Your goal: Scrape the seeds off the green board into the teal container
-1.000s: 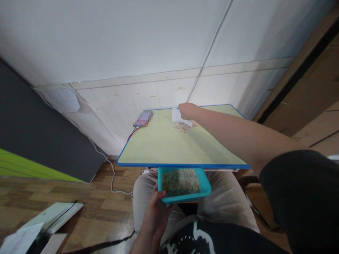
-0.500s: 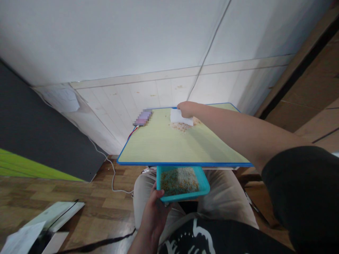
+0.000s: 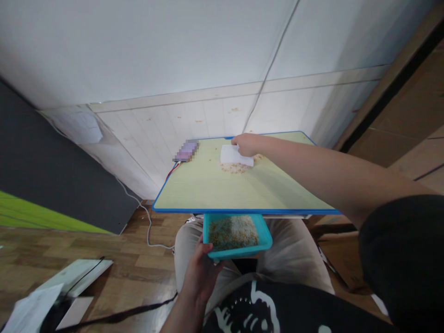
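Near the back of the pale yellow table (image 3: 194,189), my right hand (image 3: 247,144) is closed on the upper right part of a white card (image 3: 231,155). The card's lower edge meets a loose heap of pale grains (image 3: 236,168), and a few more grains lie to its right. My left hand (image 3: 204,268) grips the left front corner of a turquoise tray (image 3: 265,238), thumb on the rim and fingers mostly hidden underneath. White and yellow-orange grains (image 3: 233,232) fill the tray's floor. It is held just below the table's front edge, above my lap.
A pixelated purple device (image 3: 187,151) with a red cable (image 3: 172,169) lies at the table's back left corner. Behind stands a white panelled wall with a hanging cord (image 3: 272,64). Papers (image 3: 38,305) and a dark strap (image 3: 121,317) are on the floor at left.
The view has shifted slightly. My right hand has moved the card a little toward the front, against the grain heap. My left hand still holds the tray below the table edge.
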{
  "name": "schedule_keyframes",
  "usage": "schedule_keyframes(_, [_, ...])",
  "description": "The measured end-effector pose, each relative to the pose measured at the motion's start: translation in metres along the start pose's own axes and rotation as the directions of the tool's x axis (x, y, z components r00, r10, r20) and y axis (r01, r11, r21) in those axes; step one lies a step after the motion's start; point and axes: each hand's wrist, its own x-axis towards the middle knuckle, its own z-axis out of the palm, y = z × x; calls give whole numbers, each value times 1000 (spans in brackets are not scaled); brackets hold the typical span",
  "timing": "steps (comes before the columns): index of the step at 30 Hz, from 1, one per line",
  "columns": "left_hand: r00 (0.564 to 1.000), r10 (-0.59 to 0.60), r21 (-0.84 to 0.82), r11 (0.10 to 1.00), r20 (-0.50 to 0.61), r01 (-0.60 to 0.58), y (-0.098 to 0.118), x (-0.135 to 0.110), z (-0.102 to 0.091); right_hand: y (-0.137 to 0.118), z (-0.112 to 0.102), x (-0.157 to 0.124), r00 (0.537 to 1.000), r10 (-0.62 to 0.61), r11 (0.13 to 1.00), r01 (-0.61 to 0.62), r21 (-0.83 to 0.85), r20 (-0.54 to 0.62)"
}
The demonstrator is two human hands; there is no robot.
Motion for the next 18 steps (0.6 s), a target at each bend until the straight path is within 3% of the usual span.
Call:
schedule_keyframes(9, [999, 0, -23, 1000, 32, 1, -1, 1, -1, -8, -6, -17, 997, -8, 1000, 7, 3, 76])
schedule_keyframes(18, [1000, -14, -22, 1000, 25, 15, 1, 1, -2, -10, -6, -30, 994, -82, 997, 82, -4, 68])
